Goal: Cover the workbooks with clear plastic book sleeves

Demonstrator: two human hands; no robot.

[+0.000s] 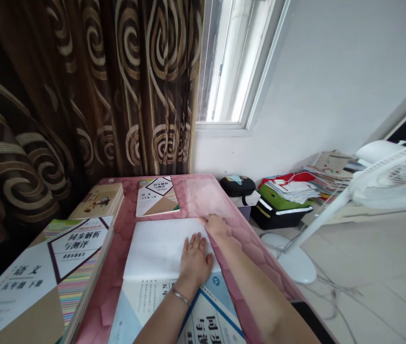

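A blank white sheet (pixel 152 243) lies flat on the pink quilted surface. Below it, meeting along a straight line, is a blue and white printed workbook cover (pixel 210 306). My left hand (pixel 196 258), with a bracelet at the wrist, rests palm down on the sheet's right half, fingers stretched out. At the sheet's far right corner, my right hand (pixel 216 225) has its fingers bent together over the edge. Its fingertips are partly hidden, though they appear to grip the corner. Just beyond this hand lies a clear plastic sheet (pixel 208 197).
One workbook (pixel 158 196) lies at the far edge. Stacked workbooks (pixel 34 277) and a brown-covered stack (pixel 97 200) line the left. A dark flat object (pixel 312 320) sits by my right forearm. Beyond the right edge stand a white fan (pixel 317 224) and a green-black bag (pixel 278 205).
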